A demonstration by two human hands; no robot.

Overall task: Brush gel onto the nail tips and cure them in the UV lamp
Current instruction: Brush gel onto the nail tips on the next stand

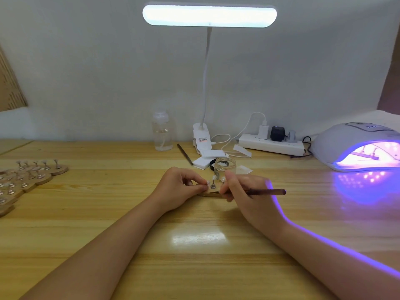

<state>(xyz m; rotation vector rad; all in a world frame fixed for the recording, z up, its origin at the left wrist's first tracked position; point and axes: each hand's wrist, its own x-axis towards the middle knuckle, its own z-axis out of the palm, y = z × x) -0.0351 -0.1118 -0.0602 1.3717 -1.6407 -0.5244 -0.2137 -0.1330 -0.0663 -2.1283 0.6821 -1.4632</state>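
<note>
At the bench (86, 224) centre, gel work on nail tips.
My left hand (177, 187) pinches a nail tip (208, 182); my right hand (244, 191) grips the brush (268, 192); UV lamp (355, 146) glows at two o'clock.

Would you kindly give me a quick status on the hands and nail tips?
Left hand pinching the nail-tip stand. Right hand holding the brush at it. UV lamp lit, a holder already inside. Glass jar close behind.

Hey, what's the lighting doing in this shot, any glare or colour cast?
Head view: the desk lamp is blown out white and leaves a glare patch on the table; the UV lamp throws purple over the wood and rims the right hand.
</note>
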